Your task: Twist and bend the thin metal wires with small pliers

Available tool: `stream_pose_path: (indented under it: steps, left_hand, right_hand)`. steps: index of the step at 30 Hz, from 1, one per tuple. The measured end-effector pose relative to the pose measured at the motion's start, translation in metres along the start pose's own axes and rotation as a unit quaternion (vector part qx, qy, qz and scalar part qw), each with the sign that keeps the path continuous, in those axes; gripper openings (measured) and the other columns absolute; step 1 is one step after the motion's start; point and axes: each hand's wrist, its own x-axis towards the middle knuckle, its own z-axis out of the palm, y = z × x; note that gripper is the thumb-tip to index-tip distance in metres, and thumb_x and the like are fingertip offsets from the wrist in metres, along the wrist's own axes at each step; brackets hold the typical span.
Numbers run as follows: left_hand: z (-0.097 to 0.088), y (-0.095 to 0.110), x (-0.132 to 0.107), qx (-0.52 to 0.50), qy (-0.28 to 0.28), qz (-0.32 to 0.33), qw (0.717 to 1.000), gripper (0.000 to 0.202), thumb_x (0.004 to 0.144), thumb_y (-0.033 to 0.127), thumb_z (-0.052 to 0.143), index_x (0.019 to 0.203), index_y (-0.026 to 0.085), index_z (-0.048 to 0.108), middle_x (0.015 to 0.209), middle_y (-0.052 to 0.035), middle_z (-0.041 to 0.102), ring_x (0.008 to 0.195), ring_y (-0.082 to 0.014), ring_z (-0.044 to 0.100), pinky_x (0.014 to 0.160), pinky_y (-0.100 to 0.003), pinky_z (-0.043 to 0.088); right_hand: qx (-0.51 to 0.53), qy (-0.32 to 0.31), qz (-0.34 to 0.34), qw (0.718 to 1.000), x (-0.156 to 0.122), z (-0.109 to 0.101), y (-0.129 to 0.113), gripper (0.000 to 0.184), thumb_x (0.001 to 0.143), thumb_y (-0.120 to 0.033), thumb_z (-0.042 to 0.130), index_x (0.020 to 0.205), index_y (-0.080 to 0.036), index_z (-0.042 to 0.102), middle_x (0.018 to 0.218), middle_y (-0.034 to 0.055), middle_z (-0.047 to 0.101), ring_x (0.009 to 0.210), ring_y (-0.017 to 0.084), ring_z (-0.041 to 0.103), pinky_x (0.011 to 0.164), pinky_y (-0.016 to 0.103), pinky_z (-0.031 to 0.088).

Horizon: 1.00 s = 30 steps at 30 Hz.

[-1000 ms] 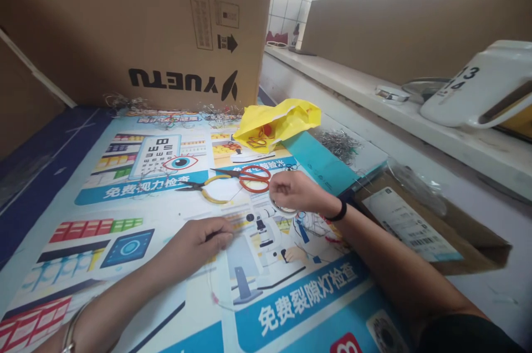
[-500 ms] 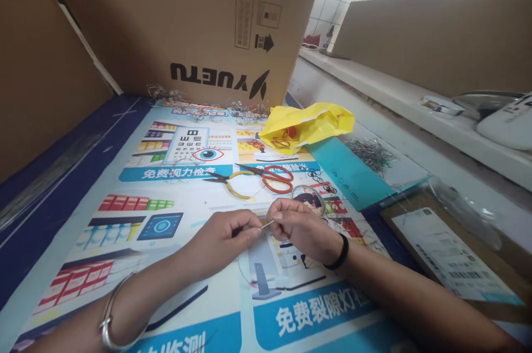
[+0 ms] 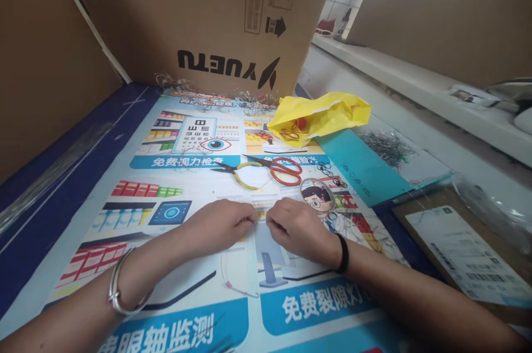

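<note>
My left hand (image 3: pixel 226 224) is closed, thumb and fingertips pinched together above the printed sheet (image 3: pixel 233 198). A thin wire (image 3: pixel 226 282) with small pinkish spots trails below it. My right hand (image 3: pixel 302 231) is closed too, its fingertips facing the left ones across a small gap. Earlier a fine silvery wire spanned both pinches; now the fingers mostly hide it. Beyond the hands lie yellow-handled pliers (image 3: pixel 240 180) and red-handled scissors (image 3: pixel 286 170), partly overlapping. A round coil of wire (image 3: pixel 302 189) rests just past my right hand.
A yellow bag (image 3: pixel 332 114) lies open beside a teal folder (image 3: pixel 353 164). Tangled wire clippings (image 3: pixel 384 148) sit at right, and several small black rings (image 3: pixel 323 167) near the coil. A large cardboard box (image 3: pixel 208 9) walls off the back; a labelled parcel (image 3: pixel 461 253) is at right.
My hands have turned palms further down, and the silvery wire between them is mostly out of sight. A strand now shows below my left hand. The view has shifted slightly.
</note>
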Motion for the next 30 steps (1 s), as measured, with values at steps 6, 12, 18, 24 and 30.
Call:
stream_pose_path:
  steps: [6,12,18,24,30]
  left_hand:
    - [0.0028,0.0034,-0.0005,0.083,-0.005,-0.028,0.996,0.023,0.080,0.025,0.036,0.075,0.020,0.058,0.075,-0.0029,0.062,0.067,-0.0164,0.052,0.056,-0.025,0.029]
    - [0.0022,0.0037,-0.0008,0.094,0.003,-0.004,0.996,0.023,0.081,0.024,0.035,0.074,0.019,0.057,0.080,-0.0043,0.061,0.072,-0.0172,0.053,0.060,-0.026,0.032]
    - [0.0044,0.0043,-0.0006,0.110,0.002,-0.012,0.994,0.024,0.082,0.025,0.034,0.074,0.019,0.056,0.079,-0.0043,0.061,0.068,-0.0168,0.052,0.057,-0.027,0.031]
    - [0.0092,0.0053,0.0006,0.147,0.018,-0.016,0.989,0.026,0.083,0.025,0.032,0.079,0.019,0.057,0.081,-0.0052,0.062,0.072,-0.0187,0.055,0.060,-0.028,0.036]
    - [0.0106,0.0071,0.0005,0.191,0.026,-0.012,0.981,0.027,0.085,0.026,0.030,0.082,0.020,0.056,0.084,-0.0047,0.063,0.074,-0.0197,0.058,0.061,-0.029,0.040]
  right_hand:
    - [0.038,-0.004,0.007,0.999,-0.0009,-0.0021,0.0048,0.014,0.081,-0.018,0.048,0.074,-0.017,0.061,0.074,0.0051,0.061,0.074,0.014,0.053,0.070,0.025,0.040]
    - [0.071,-0.005,0.004,0.997,-0.0027,-0.0017,0.0091,0.010,0.078,-0.016,0.051,0.078,-0.017,0.061,0.078,0.0049,0.062,0.077,0.015,0.054,0.071,0.026,0.041]
    - [0.068,-0.004,-0.002,0.998,-0.0020,0.0017,0.0092,0.012,0.080,-0.018,0.051,0.080,-0.018,0.063,0.078,0.0043,0.062,0.078,0.014,0.054,0.072,0.026,0.041]
    - [0.066,0.010,-0.005,0.998,-0.0013,0.0025,0.0083,0.013,0.080,-0.018,0.050,0.078,-0.018,0.063,0.075,0.0039,0.062,0.076,0.014,0.055,0.071,0.025,0.041]
    - [0.053,0.024,-0.007,0.998,-0.0008,0.0049,0.0081,0.014,0.080,-0.017,0.050,0.074,-0.018,0.063,0.072,0.0037,0.061,0.072,0.014,0.054,0.068,0.024,0.041]
